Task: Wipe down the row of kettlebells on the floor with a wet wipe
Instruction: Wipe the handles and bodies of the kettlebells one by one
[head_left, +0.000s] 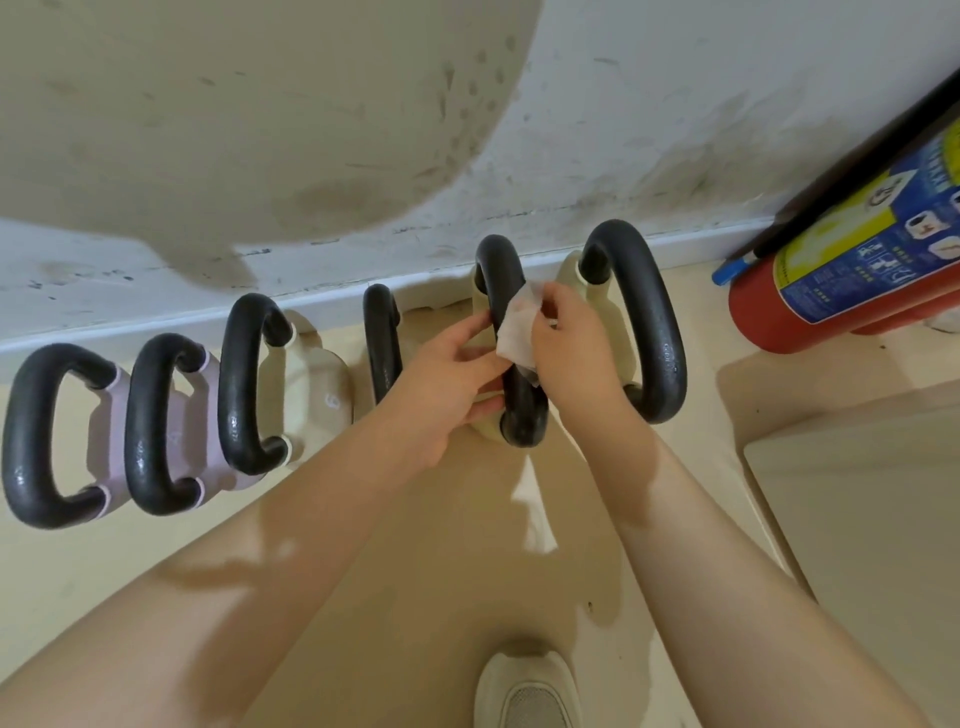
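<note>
Six kettlebells sit in a row on the floor (649, 597) against the wall (623, 130), running from 9 o'clock to 2 o'clock in the head view. All have black loop handles. First kettlebell (36, 436) and second kettlebell (150, 426) at 9 o'clock have pink bodies and stand just beside each other. Third kettlebell (244, 384) has a cream body. Fourth kettlebell (382, 343) shows its handle edge-on, body mostly hidden behind the left hand. Fifth kettlebell (501, 275) near centre, sixth kettlebell (649, 312) just beside it at 2 o'clock, both cream.

Wet wipe (517, 327) is white and lies draped against the fifth kettlebell's handle, about midway up the loop.

Right hand (571, 353) pinches the wipe's top edge between thumb and fingertips, fingers curled. Left hand (441, 384) comes in from 7 o'clock; fingers reach to the wipe's lower edge and the handle, thumb below. Whether the left hand grips the handle or only touches the wipe, cannot tell: fingertips are hidden by the wipe.

Red fire extinguisher (831, 280) with a blue and yellow label lies tilted at 2 o'clock, apart from the sixth kettlebell. Light shoe (524, 691) at 6 o'clock. Wall is scuffed and stained.
</note>
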